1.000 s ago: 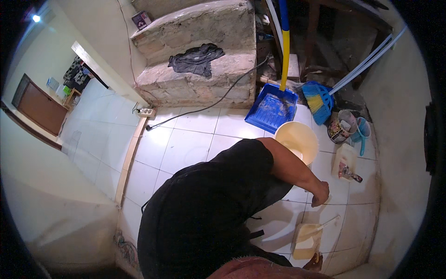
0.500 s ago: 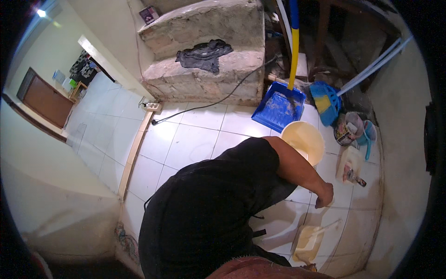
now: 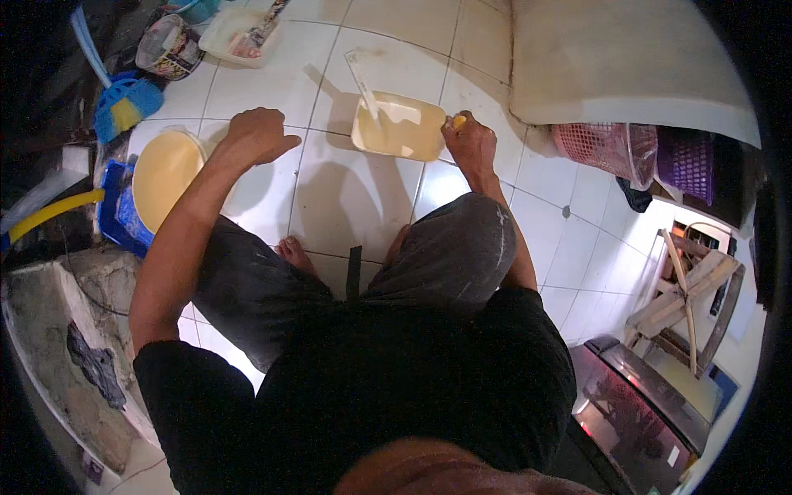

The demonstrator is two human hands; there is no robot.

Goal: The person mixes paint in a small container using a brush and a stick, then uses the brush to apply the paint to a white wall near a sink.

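"Seeing what?"
"Pale-yellow rectangular tray (image 3: pixel 412 105) on white tiles (image 3: pixel 396 48), with white stick (image 3: pixel 363 87) inside."
"Hands?"
"Clutching something yellow (image 3: pixel 458 121) by the rim with right hand (image 3: pixel 474 148); holding left hand (image 3: pixel 258 138) curled, cannot tell whether empty."

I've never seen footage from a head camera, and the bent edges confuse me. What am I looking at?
There is no machine here: the hands are a person's own bare ones. The view comes from the left of two wide cameras worn on the head, looking down, so straight edges curve near the rim.

On the tiled floor sits a cream tray with a pale stick leaning in it. The right hand, at the tray's right end, seems closed on a small yellow thing, too hidden to name. The left hand is loosely curled; I can't tell whether it holds anything. Beside that arm are a cream bucket and a blue dustpan.
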